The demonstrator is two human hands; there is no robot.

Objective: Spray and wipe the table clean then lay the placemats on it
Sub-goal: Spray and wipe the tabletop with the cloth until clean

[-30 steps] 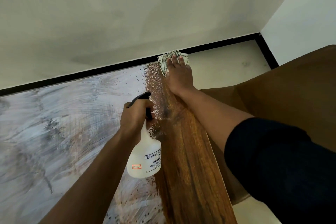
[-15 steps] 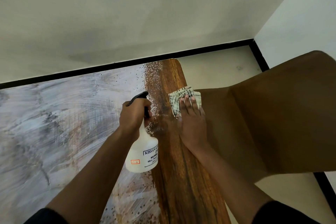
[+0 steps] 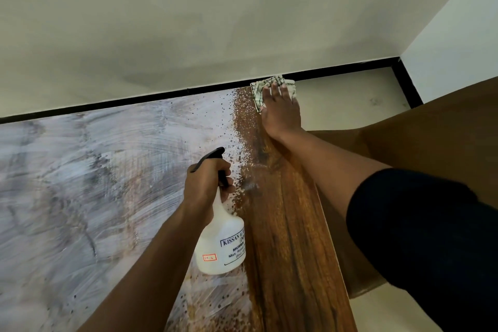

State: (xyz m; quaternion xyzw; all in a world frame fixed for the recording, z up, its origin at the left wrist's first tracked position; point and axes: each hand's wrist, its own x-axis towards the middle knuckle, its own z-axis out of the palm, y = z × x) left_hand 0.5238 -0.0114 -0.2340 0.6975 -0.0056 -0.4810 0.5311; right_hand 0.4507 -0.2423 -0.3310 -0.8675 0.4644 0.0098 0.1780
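The wooden table (image 3: pixel 285 250) is smeared white over most of its left part, with a bare brown strip along its right edge. My right hand (image 3: pixel 281 110) presses a checked cloth (image 3: pixel 260 89) flat on the table's far right corner, fingers straight. My left hand (image 3: pixel 206 188) grips the neck of a white spray bottle (image 3: pixel 221 245) with a black nozzle, held over the table near the edge of the white smear. No placemats are in view.
A brown chair (image 3: pixel 420 148) stands close to the table's right edge. A pale wall with a black skirting (image 3: pixel 134 100) runs right behind the table's far edge. Pale floor (image 3: pixel 345 100) shows beyond the far corner.
My right hand has pushed the cloth from the middle of the brown strip out to the far corner. The left hand with the bottle has stayed about where it was.
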